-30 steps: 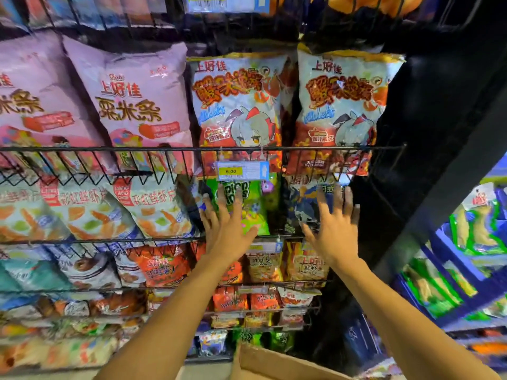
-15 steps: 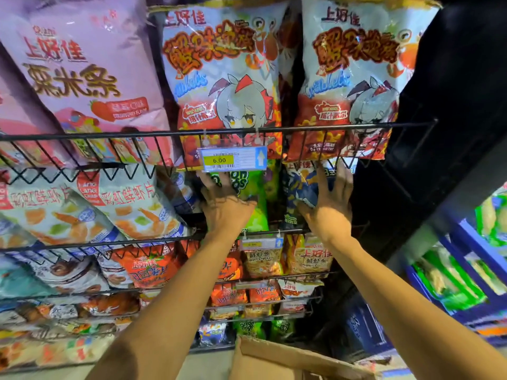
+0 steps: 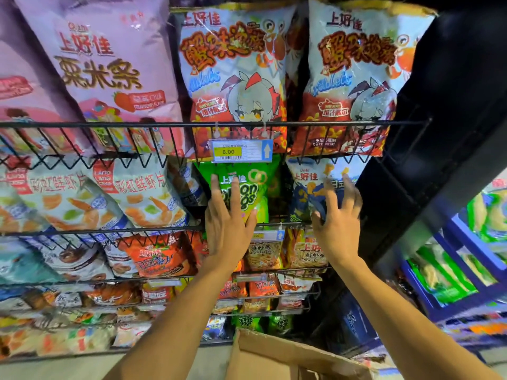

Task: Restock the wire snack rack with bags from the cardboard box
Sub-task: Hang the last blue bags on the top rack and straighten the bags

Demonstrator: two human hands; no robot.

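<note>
The black wire snack rack (image 3: 109,124) fills the view, with bags on several tiers. On the second tier my left hand (image 3: 229,218) lies flat, fingers apart, against a green onion-rings bag (image 3: 251,185). To its right my right hand (image 3: 338,218) presses a blue-and-white snack bag (image 3: 307,185), with fingers spread and curled and the thumb at the bag's lower part. Neither hand lifts a bag. An open flap of the cardboard box (image 3: 274,357) shows at the bottom; its inside is hidden.
Two large crab-snack bags (image 3: 236,78) and pink bags (image 3: 109,72) stand on the tier above. A 6.00 price tag (image 3: 241,151) hangs over the green bag. A dark rack post (image 3: 439,133) runs along the right, with a blue shelf (image 3: 466,270) beyond.
The view has moved closer to the rack. Both hands stay on the second-tier bags; my left hand sits lower on the green bag, and my right fingers have spread over the blue bag.
</note>
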